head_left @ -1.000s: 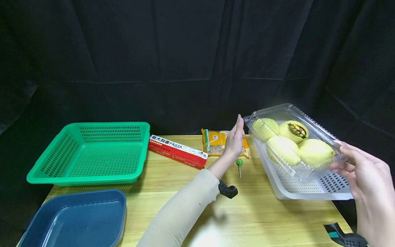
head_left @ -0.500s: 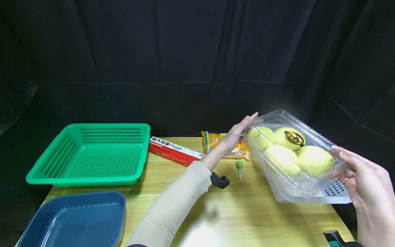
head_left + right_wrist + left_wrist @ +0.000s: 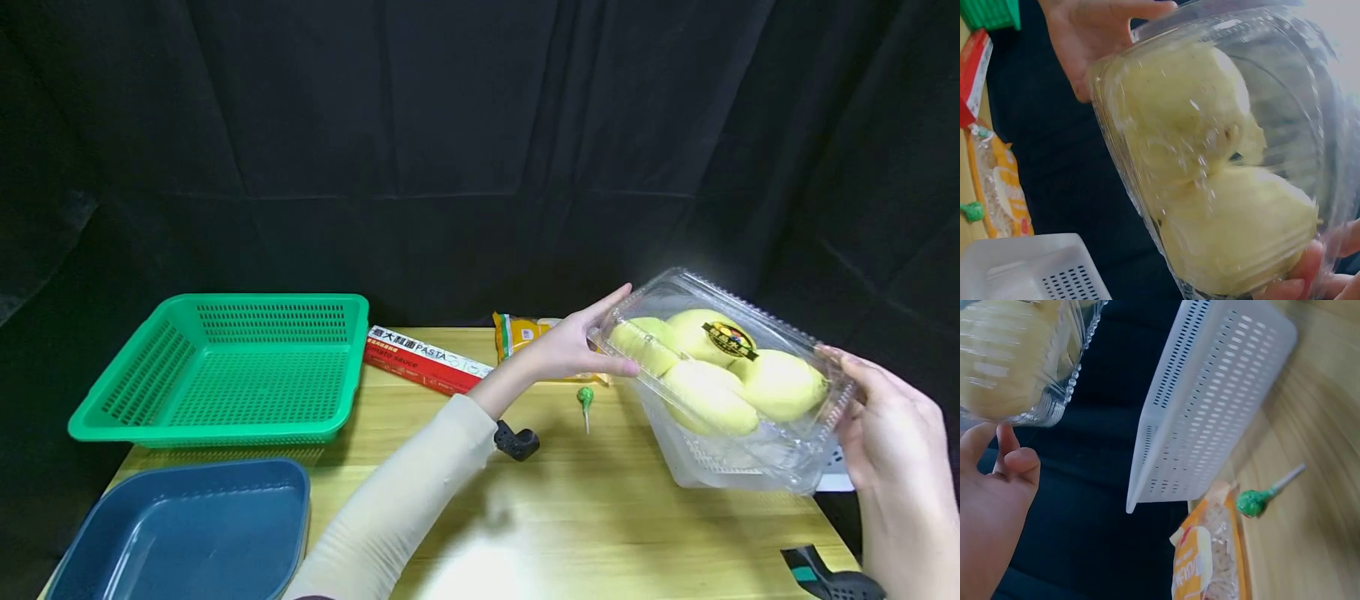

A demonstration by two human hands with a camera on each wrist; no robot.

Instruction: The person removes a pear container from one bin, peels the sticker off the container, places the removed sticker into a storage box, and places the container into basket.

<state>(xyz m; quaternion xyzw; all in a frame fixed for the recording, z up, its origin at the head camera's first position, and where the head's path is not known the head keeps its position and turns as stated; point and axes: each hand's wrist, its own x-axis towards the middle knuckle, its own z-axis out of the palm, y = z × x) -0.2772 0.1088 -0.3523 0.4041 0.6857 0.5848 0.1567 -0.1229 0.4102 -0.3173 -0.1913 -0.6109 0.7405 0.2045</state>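
A clear plastic fruit box (image 3: pixel 787 450) with several pale yellow fruits (image 3: pixel 705 400) inside hangs tilted above the white basket (image 3: pixel 1235 381). One fruit carries a dark round label. My right hand (image 3: pixel 892 425) grips the right end of the box, its fingertips showing under the plastic in the right wrist view. At the opposite end, my left hand (image 3: pixel 566 343) holds the corner, thumb in front and fingers behind. Seen from the left wrist, the fingertips (image 3: pixel 1019 461) meet the underside of the box. Most of the white basket is hidden behind the box in the head view.
A green basket (image 3: pixel 247 435) and a dark blue tray (image 3: pixel 296 533) stand at left. Toward the back lie a red pasta box (image 3: pixel 420 367), partly behind the left arm, and an orange food bag (image 3: pixel 1207 550). A green lollipop (image 3: pixel 585 397) lies near the bag.
My left hand has moved from beside the fruit box to a hold on its left end, the thumb now in front. The box has come slightly lower and turned a little, still in my right hand.
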